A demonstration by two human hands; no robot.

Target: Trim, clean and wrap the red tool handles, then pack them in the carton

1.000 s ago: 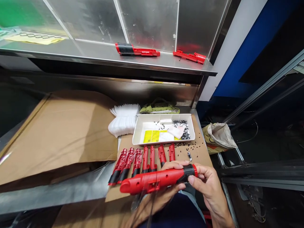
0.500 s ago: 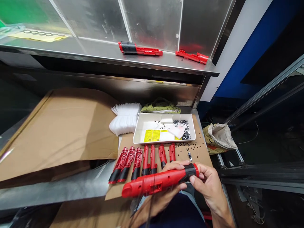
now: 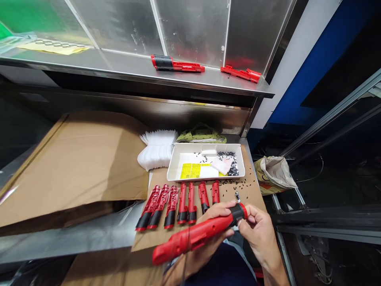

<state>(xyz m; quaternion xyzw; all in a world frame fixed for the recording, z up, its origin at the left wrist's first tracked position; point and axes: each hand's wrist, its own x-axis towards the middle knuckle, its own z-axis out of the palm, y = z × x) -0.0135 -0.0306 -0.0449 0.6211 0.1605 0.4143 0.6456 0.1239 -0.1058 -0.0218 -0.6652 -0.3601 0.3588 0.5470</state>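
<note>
A long red plastic housing (image 3: 193,237) with a black band near its right end is held between both hands, tilted with its left end lower. My left hand (image 3: 212,222) wraps around the housing from below, fingers over its far side. At the banded end, my right hand (image 3: 257,228) pinches the red rim with thumb and fingers. Just beyond my hands lies a row of several similar red-and-black housings (image 3: 172,204) on cardboard. A small metal clip-like piece (image 3: 237,196) rests close to my right fingertips.
A white tray (image 3: 175,169) holds small black parts and yellow labels; loose black bits (image 3: 242,186) lie beside it. White foam sheets (image 3: 157,153) and a large cardboard box (image 3: 104,159) are left. Two red pieces (image 3: 187,66) sit on the metal shelf. A bag (image 3: 274,174) stands right.
The held housing has rolled slightly, and its left end has dipped lower. Both hands stay on it, shifted a little to the left.
</note>
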